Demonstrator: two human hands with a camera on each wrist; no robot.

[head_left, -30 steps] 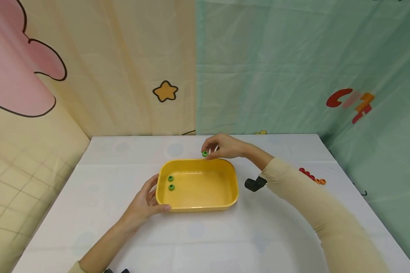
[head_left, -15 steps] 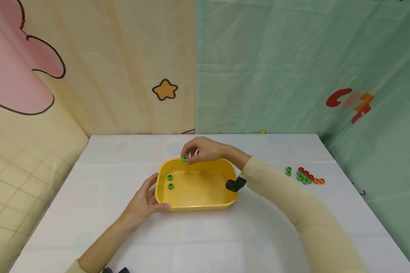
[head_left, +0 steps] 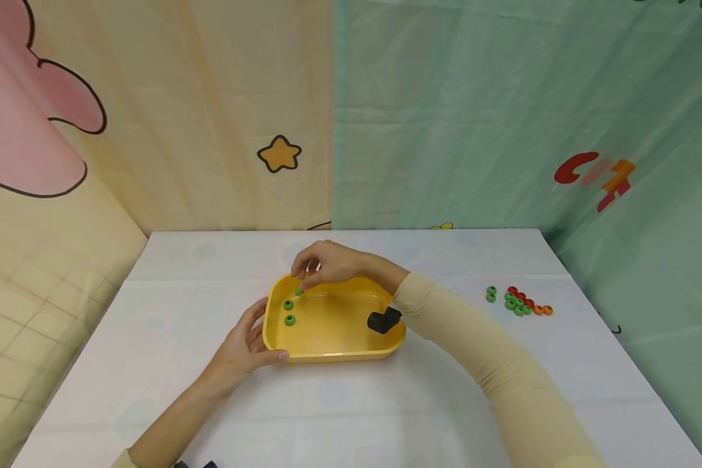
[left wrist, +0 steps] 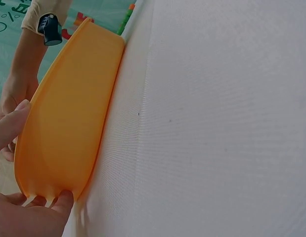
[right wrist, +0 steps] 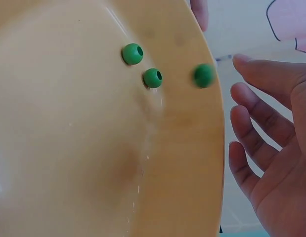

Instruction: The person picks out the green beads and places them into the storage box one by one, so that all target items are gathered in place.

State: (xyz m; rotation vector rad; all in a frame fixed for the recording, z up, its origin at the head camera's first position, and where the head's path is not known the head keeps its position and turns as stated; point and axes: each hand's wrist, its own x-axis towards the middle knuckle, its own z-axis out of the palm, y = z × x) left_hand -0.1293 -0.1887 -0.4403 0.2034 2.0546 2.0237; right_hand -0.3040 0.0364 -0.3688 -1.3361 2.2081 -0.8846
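A yellow plastic tray (head_left: 333,331) stands on the white-covered table. My left hand (head_left: 240,354) grips its left end, thumb on the near rim and fingers along the outer wall, as the left wrist view also shows. Two green beads (head_left: 290,320) with holes lie inside the tray at the left. A third green bead (right wrist: 203,75), blurred, is in the air by the tray's inner wall in the right wrist view. Just past the rim is my right hand (right wrist: 276,133), its fingers spread apart and relaxed, clear of that bead.
To the right on the table (head_left: 444,403) lies a group of beads: several green beads (head_left: 519,310), red beads (head_left: 521,296) and two orange beads (head_left: 543,310). A black wrist camera (head_left: 384,320) hangs from the right sleeve over the tray. Printed curtains (head_left: 433,130) stand behind the table.
My right hand has moved left from the tray's back edge to its back left corner with the third green bead, and has let it go. The left hand keeps its grip on the tray.
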